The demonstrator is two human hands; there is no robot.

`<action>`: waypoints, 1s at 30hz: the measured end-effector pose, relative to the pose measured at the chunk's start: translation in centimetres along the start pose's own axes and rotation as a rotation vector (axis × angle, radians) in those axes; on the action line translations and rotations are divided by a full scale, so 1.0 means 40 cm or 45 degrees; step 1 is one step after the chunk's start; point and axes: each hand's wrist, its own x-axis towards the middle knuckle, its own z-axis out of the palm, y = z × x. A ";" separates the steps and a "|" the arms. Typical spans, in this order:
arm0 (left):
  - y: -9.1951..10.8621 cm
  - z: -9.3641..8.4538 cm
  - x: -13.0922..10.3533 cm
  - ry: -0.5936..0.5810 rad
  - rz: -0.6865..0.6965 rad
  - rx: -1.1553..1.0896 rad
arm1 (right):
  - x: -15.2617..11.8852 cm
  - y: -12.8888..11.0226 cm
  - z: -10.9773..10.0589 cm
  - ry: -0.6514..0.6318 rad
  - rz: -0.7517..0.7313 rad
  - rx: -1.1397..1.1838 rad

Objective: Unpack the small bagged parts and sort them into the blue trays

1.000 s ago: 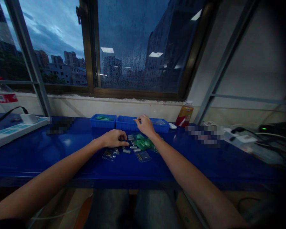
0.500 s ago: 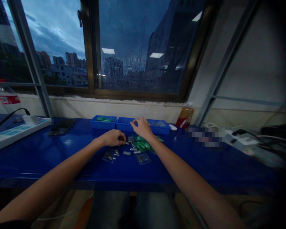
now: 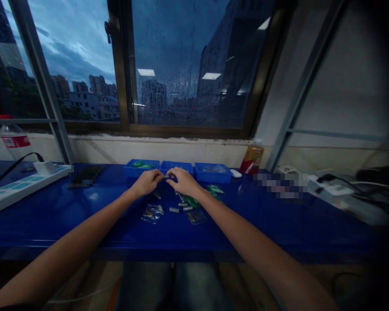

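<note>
My left hand pinches a small metal piece between thumb and fingertips, in front of the blue bins. Close by on its right, my right hand has its fingers drawn together near the same piece; what it grips, if anything, is too small to make out. Below the hands lie several short silvery cylinders, one of them a metal cylinder. A clear bag with small parts lies at the left and another clear bag at the right. Green packets are partly behind my right forearm.
Three blue bins stand along the back: a left bin, a middle bin and a right bin. A drink bottle is to their right. At the left are a power strip and a bottle with a red cap.
My left hand has risen from the cylinders toward the bins, now with a small metal piece. My right hand has moved left and down from the bins to meet it.
</note>
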 end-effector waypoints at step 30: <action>0.040 -0.018 -0.011 0.168 0.138 -0.078 | -0.001 -0.017 -0.018 0.137 0.026 0.142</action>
